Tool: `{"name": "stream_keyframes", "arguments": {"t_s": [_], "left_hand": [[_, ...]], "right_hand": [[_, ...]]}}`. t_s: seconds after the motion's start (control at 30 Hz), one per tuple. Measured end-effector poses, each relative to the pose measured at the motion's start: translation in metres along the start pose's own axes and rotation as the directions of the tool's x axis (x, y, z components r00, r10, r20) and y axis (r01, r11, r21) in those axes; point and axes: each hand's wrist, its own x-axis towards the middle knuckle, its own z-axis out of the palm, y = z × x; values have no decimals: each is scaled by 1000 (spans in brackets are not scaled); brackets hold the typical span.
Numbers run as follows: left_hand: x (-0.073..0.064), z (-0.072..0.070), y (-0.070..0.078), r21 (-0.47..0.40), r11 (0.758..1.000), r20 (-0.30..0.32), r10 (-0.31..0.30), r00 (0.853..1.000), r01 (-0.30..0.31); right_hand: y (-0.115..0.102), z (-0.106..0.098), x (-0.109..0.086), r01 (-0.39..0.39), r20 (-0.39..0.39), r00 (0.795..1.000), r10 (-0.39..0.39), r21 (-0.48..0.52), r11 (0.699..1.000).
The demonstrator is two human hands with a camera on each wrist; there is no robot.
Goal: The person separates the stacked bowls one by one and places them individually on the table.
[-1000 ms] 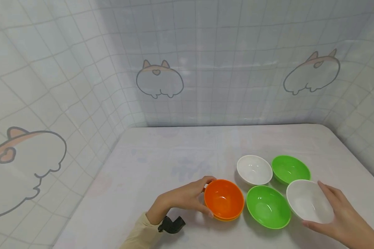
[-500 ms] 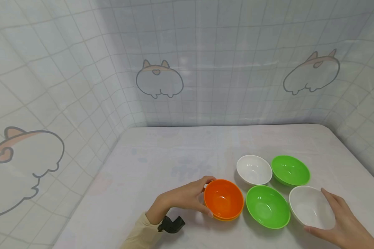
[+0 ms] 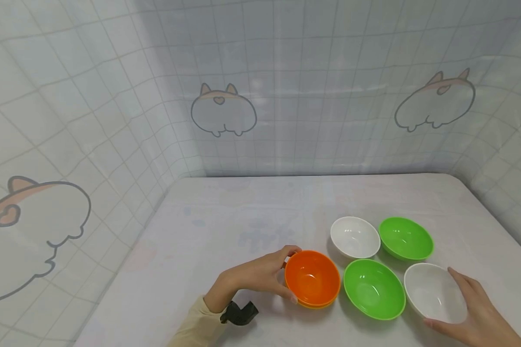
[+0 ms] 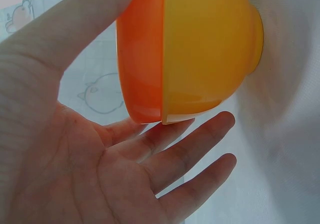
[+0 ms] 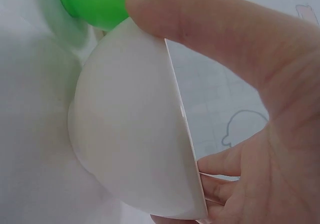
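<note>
On the table's near side, my left hand (image 3: 267,272) holds an orange bowl (image 3: 312,277) by its left side, thumb in front and fingers behind. The orange bowl is nested in a yellow bowl (image 4: 210,44), whose foot sits on the tabletop in the left wrist view. At the right, my right hand (image 3: 475,311) grips a white bowl (image 3: 434,293) between thumb and fingers at its rim. That white bowl stands upright, its base at the table surface in the right wrist view. A green bowl (image 3: 373,289) is between the orange and white bowls.
Behind the front row stand another white bowl (image 3: 355,237) and a second green bowl (image 3: 405,238), side by side. A black strap-like piece (image 3: 239,313) is at my left wrist. A gridded curtain (image 3: 312,106) encloses the pale table (image 3: 226,212) at the back and sides.
The right hand has moved the white bowl toward the near edge and slightly right, lowering it beside the green bowl. The left hand and the orange bowl stay where they were.
</note>
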Motion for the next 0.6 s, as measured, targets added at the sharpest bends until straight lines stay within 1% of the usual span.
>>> {"name": "stream_keyframes", "arguments": {"t_s": [0.1,0.3,0.47,0.6], "left_hand": [[0,0,0,1,1000,-2,2,1000,-2],[0,0,-1,-9,1000,-7,-1,1000,1],[-1,0,-2,-16,1000,-3,-8,1000,8],[-1,0,-2,-18,1000,-1,-7,1000,7]], "right_hand": [[1,-1,0,-18,19,1000,18,-15,1000],[3,0,-1,2,-3,1000,-2,-5,1000],[2,0,0,-18,23,1000,19,-19,1000],[4,1,0,-9,23,1000,10,-8,1000]]}}
